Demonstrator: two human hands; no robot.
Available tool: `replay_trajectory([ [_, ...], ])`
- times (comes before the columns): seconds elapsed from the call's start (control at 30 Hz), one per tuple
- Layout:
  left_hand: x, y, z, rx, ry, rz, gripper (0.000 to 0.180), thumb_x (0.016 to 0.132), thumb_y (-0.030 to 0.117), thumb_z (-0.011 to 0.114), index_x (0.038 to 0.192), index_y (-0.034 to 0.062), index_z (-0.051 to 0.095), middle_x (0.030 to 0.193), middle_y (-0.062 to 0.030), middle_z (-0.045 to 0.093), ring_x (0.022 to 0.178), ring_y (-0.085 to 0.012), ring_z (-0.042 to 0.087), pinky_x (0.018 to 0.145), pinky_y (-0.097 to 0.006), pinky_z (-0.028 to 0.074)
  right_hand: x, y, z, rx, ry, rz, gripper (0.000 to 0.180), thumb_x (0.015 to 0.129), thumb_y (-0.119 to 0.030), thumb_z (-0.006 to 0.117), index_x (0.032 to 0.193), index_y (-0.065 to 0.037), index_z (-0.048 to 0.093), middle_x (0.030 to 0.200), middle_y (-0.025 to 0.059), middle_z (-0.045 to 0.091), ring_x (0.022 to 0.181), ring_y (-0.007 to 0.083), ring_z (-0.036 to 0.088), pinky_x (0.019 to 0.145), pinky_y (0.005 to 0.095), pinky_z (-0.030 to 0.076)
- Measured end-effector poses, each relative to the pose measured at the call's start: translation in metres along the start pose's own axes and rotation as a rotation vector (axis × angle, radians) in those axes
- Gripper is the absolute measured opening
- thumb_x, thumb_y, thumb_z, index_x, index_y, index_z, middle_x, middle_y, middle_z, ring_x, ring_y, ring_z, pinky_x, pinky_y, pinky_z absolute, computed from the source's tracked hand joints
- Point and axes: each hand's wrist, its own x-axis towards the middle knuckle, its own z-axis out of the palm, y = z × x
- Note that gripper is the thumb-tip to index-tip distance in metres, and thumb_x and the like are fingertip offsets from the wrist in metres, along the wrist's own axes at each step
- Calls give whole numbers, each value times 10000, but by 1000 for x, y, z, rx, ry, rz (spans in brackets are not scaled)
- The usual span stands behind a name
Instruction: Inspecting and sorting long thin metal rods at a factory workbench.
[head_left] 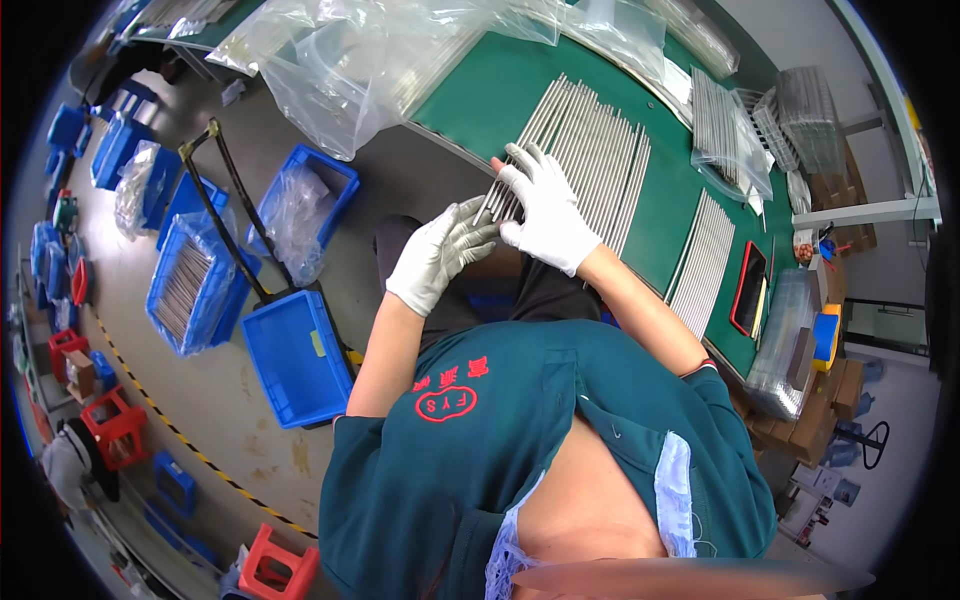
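A seated worker in white gloves sorts a fanned row of thin metal rods [590, 165] on a green worktop [500, 95]. The rods lie side by side, long axes running from about 7 o'clock near the worker to 1 o'clock at the far ends. The right hand [545, 210] rests flat on the near ends, its grip released, fingers spread. The left hand [440, 250], at 8 o'clock from the right, pinches the tip of a single rod [487, 206] at the worktop's edge. Blue bins [295, 355] stand on the floor at 9 o'clock.
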Motion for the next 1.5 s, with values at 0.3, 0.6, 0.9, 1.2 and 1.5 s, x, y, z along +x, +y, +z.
replay_trajectory([
  [0.3, 3, -3, -6, 11, -8, -6, 473, 902, 346, 413, 1228, 4, 413, 1111, -85, 528, 958, -176, 536, 817, -311, 438, 11, -6, 7, -6, 24, 44, 629, 606, -223, 576, 1195, -42, 447, 1252, 214, 383, 1188, 388, 308, 1003, 450, 236],
  [0.6, -5, -5, -5, 261, 55, 68, 423, 897, 300, 444, 1211, 16, 445, 1094, -81, 547, 971, -170, 542, 814, -309, 432, 12, -8, 6, 38, 2, -28, 614, 696, -288, 576, 1226, -25, 409, 1269, 197, 372, 1197, 388, 311, 1009, 466, 222],
  [0.9, -21, 18, -4, 575, 92, 139, 417, 894, 268, 447, 1193, -24, 456, 1086, -129, 559, 958, -188, 554, 818, -283, 447, 7, -6, -8, -234, -99, -136, 521, 743, -375, 531, 1141, -39, 515, 1219, 111, 458, 1186, 271, 354, 1011, 400, 222],
  [1.2, 10, 154, -4, 1159, 709, 793, 541, 833, 333, 536, 1210, -39, 426, 1123, -159, 546, 978, -207, 558, 831, -279, 429, 7, 0, -24, -212, 11, -212, 564, 659, -514, 592, 964, -40, 604, 993, 92, 553, 1060, 265, 439, 944, 399, 295],
  [1.5, 75, 138, 21, 1469, 855, 703, 404, 730, 329, 511, 947, -10, 548, 848, -249, 584, 837, -387, 560, 741, -433, 443, 18, 13, -28, -102, -98, -153, 542, 732, -496, 547, 1019, -38, 580, 1039, 128, 564, 1097, 297, 444, 957, 391, 286],
])
